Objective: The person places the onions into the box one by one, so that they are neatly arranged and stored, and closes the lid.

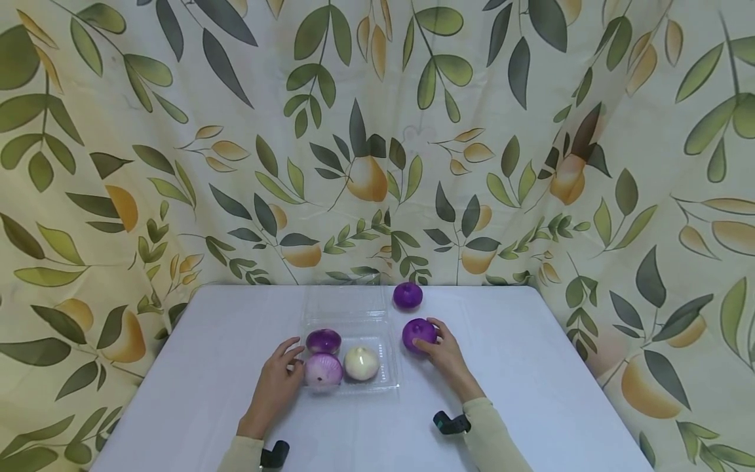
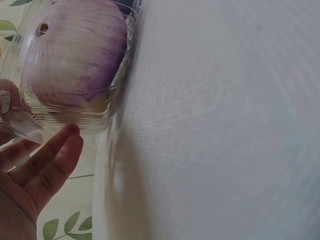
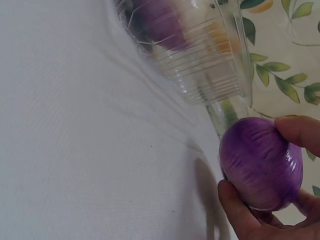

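Observation:
In the head view, a clear plastic container (image 1: 386, 367) with its lid folded back holds a dark purple onion (image 1: 324, 341), a pale purple onion (image 1: 323, 371) and a white onion (image 1: 362, 363). My left hand (image 1: 277, 380) holds the container's left rim, its fingertips against the ribbed wall in the left wrist view. Right of the container, my right hand (image 1: 447, 354) grips a purple onion (image 1: 415, 338) between thumb and fingers. In the right wrist view this onion (image 3: 261, 164) is close over the white tabletop, near the container's ribbed side (image 3: 207, 75).
Another purple onion (image 1: 407, 296) stands near the table's back edge, behind the held one. The transparent lid (image 1: 345, 301) lies back toward that edge. A leaf-patterned curtain (image 1: 377, 144) hangs behind the white table (image 1: 501, 367).

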A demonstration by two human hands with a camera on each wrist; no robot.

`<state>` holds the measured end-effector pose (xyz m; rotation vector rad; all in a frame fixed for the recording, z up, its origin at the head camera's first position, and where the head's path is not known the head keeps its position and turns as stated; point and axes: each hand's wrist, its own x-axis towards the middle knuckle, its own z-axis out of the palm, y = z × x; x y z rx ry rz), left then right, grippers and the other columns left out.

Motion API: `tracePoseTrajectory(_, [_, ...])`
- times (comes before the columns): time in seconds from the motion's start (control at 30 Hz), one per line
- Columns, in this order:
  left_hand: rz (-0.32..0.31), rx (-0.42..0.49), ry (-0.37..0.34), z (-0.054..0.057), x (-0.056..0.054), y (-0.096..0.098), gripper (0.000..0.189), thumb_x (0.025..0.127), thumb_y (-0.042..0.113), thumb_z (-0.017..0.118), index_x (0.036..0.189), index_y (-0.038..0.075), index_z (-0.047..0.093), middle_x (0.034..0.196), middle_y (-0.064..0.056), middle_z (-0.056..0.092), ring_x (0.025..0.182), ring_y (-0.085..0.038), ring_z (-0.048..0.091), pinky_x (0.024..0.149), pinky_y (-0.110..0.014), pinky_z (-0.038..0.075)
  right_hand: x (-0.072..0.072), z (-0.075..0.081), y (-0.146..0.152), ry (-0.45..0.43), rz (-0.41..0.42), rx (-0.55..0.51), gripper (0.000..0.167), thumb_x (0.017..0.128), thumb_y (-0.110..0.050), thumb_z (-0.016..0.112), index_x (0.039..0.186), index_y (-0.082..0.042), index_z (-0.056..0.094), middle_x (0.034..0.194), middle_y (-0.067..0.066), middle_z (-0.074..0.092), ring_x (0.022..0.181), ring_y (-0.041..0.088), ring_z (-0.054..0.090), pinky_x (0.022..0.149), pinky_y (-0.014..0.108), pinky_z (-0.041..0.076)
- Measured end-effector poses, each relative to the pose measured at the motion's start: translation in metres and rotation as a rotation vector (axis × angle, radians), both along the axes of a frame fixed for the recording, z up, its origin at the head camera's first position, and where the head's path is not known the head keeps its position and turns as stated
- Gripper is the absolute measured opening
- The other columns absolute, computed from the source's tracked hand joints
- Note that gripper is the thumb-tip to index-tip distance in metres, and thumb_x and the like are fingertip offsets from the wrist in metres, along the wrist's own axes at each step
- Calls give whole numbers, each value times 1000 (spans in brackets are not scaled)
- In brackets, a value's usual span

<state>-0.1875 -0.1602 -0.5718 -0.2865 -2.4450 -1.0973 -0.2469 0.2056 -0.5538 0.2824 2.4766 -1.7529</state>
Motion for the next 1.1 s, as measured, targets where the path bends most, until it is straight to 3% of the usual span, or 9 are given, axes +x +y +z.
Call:
tracePoseTrajectory(0.27, [-4, -4, -1, -1, 0, 0, 29, 84, -1, 64, 112, -1, 71, 132, -11, 62, 83, -15, 71, 66, -22, 58, 0, 2, 3, 40, -22, -25, 74, 82, -19, 75, 147, -18, 39, 139, 21, 43, 125, 40, 47, 98, 44, 47])
tracePoseTrajectory(0.57, [12, -23, -27, 0, 1, 0, 29, 85, 1, 64, 113, 0, 71, 133, -9, 61, 83, -12, 68, 66, -22, 56, 5, 12, 3, 70, -4, -53, 77, 82, -19, 75, 149, -16, 36, 148, 26, 37, 133, 48, 42, 108, 56, 42])
tracePoseTrajectory(1.1, [11, -23, -21, 1, 0, 0, 29, 85, 1, 64, 112, -1, 71, 133, -9, 62, 83, -13, 69, 66, -22, 57, 13, 34, 2, 82, 22, -169, 75, 84, -18, 74, 146, -18, 33, 153, 23, 32, 138, 48, 37, 112, 57, 38])
